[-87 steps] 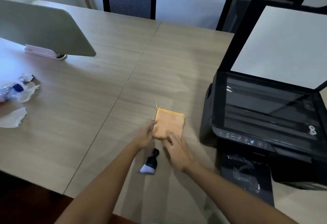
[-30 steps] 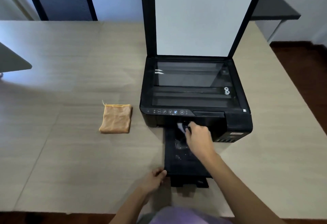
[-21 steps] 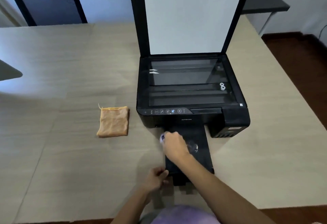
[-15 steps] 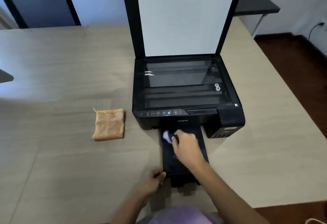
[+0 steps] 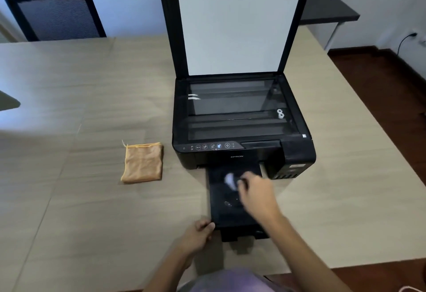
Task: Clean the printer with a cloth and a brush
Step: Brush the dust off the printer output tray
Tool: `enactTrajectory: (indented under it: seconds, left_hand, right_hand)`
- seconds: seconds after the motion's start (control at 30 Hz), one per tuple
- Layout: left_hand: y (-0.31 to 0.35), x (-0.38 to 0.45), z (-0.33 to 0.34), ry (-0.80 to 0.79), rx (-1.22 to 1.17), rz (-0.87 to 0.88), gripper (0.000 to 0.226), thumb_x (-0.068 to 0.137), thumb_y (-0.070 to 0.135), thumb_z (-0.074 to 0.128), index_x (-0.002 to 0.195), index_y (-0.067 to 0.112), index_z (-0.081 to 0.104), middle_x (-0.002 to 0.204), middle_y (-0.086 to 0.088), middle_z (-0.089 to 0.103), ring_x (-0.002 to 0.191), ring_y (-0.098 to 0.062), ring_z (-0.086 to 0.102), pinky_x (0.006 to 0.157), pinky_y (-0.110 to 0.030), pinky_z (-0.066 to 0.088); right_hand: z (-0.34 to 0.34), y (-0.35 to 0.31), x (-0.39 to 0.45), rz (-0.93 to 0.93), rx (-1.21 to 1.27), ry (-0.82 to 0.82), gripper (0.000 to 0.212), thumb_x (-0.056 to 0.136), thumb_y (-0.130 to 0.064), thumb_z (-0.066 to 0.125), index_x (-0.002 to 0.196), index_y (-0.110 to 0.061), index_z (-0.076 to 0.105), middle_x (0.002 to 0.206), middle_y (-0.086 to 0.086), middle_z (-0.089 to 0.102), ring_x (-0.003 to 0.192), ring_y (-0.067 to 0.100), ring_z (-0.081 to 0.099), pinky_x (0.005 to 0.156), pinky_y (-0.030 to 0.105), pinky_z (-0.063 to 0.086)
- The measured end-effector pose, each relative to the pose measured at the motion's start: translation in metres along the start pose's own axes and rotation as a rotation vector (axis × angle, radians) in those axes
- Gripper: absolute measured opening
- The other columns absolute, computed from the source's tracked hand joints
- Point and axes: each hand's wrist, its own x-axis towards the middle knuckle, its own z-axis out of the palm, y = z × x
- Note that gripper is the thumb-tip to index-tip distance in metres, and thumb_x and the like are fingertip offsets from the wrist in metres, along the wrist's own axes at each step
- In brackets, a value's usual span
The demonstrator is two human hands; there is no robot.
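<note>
Brushing the tray of the printer now: brush pinched in right hand, swept sideways since a moment ago. Left hand curled, gripping tray corner. Cloth left beside printer, waiting.

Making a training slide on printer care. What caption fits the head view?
Right hand brushes the printer's output tray with a small brush while the left hand steadies its corner.
</note>
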Motion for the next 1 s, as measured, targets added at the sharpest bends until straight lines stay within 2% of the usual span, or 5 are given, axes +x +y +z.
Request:
enactTrajectory:
  seconds: [0.27,0.53,0.7,0.87,1.0]
  left_hand:
    - [0.006,-0.004,0.004,0.022,0.060,0.044,0.024,0.097,0.012,0.049,0.075,0.013,0.057,0.064,-0.001,0.053,0.050,-0.004,0.043,0.045,-0.015,0.032]
    - [0.002,-0.009,0.009,0.049,-0.135,-0.054,0.010,0.098,0.020,0.049,0.091,0.018,0.057,0.073,0.002,0.061,0.053,-0.003,0.050,0.037,-0.009,0.033]
    - [0.003,-0.007,0.009,0.044,-0.106,0.001,0.019,0.099,0.009,0.046,0.092,0.006,0.063,0.063,0.003,0.063,0.042,0.005,0.053,0.045,-0.008,0.040]
    - [0.003,-0.008,0.011,0.053,-0.173,-0.049,0.017,0.098,0.017,0.049,0.083,0.016,0.056,0.064,0.003,0.061,0.054,-0.008,0.050,0.039,-0.011,0.039]
    - [0.002,-0.007,0.011,0.067,-0.167,0.000,0.022,0.098,0.010,0.047,0.081,0.011,0.062,0.055,0.005,0.064,0.045,-0.004,0.055,0.047,-0.016,0.048]
  right_hand:
    - [0.043,-0.036,-0.031,-0.020,0.046,-0.319,0.018,0.091,-0.022,0.050,0.090,-0.014,0.066,0.101,0.013,0.069,0.097,0.029,0.064,0.079,0.034,0.051]
    - [-0.014,0.038,-0.010,0.269,0.013,-0.010,0.024,0.087,-0.019,0.053,0.084,0.002,0.065,0.092,0.026,0.070,0.089,0.042,0.064,0.069,0.037,0.045]
    - [0.040,-0.027,-0.033,-0.031,0.135,-0.303,0.021,0.089,-0.024,0.051,0.086,-0.012,0.068,0.095,0.012,0.072,0.087,0.028,0.061,0.076,0.031,0.047]
    - [0.009,0.026,-0.009,0.145,0.001,-0.080,0.023,0.085,-0.025,0.053,0.083,-0.005,0.064,0.091,0.020,0.071,0.090,0.038,0.063,0.073,0.038,0.048]
    - [0.029,0.002,-0.024,-0.085,-0.003,-0.372,0.020,0.089,-0.024,0.051,0.093,-0.011,0.066,0.101,0.013,0.070,0.098,0.031,0.059,0.080,0.036,0.046]
